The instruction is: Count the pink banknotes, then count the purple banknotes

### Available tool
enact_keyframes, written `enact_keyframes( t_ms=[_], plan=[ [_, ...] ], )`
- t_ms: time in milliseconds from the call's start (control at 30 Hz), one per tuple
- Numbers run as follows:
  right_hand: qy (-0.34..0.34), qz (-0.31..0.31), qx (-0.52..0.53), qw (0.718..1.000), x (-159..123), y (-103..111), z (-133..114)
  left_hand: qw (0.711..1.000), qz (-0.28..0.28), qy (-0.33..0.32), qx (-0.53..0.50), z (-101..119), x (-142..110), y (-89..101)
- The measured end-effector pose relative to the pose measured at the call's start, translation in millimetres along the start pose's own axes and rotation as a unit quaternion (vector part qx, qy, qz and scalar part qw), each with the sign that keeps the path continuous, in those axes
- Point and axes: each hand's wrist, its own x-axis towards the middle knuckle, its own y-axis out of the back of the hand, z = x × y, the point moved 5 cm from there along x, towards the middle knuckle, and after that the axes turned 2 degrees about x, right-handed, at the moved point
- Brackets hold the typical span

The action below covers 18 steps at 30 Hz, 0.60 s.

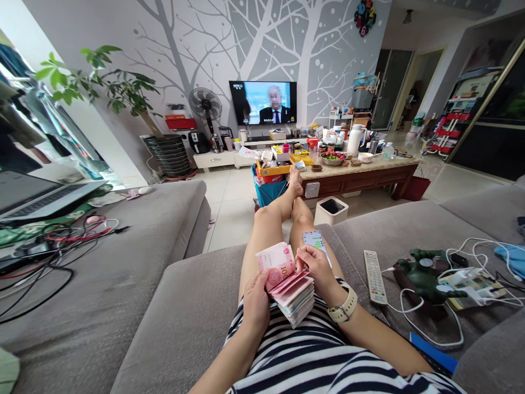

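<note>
Living room with a soft grey fabric sofa (172,306). Over a striped lap, the left hand (256,303) clasps a thick stack of pink paper banknotes (291,293); the right hand (318,268) pinches the folded-up top note (276,262). A smartphone (315,241) rests on the thigh.

Left hand (255,302) and right hand (318,268) hold a banknote stack (292,293) over the lap.

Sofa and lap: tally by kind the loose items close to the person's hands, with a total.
Stack of banknotes, held in the left hand and right hand: 1
Phone on the leg: 1
Remote control: 1
Green toy fist: 1
Wristwatch: 1
Total: 5
</note>
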Motion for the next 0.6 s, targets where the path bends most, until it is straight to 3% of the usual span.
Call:
enact_keyframes(
  t_ms=[200, 400, 600],
  plan=[
    [0.009, 0.040, 0.002, 0.999, 3.4, 5.5, 3.0, 0.999, -0.042, 0.007, 0.026, 2.9, -4.2, -5.0],
    [-0.006, 0.029, -0.027, 0.999, 4.0, 4.8, 7.2, 0.998, -0.037, 0.022, 0.040, 1.4, -3.5, -3.3],
    [-0.003, 0.024, -0.023, 0.999, 4.2, 3.8, 6.1, 0.993, 0.037, -0.075, 0.087, 10.3, 0.0, 0.6]
  ],
)
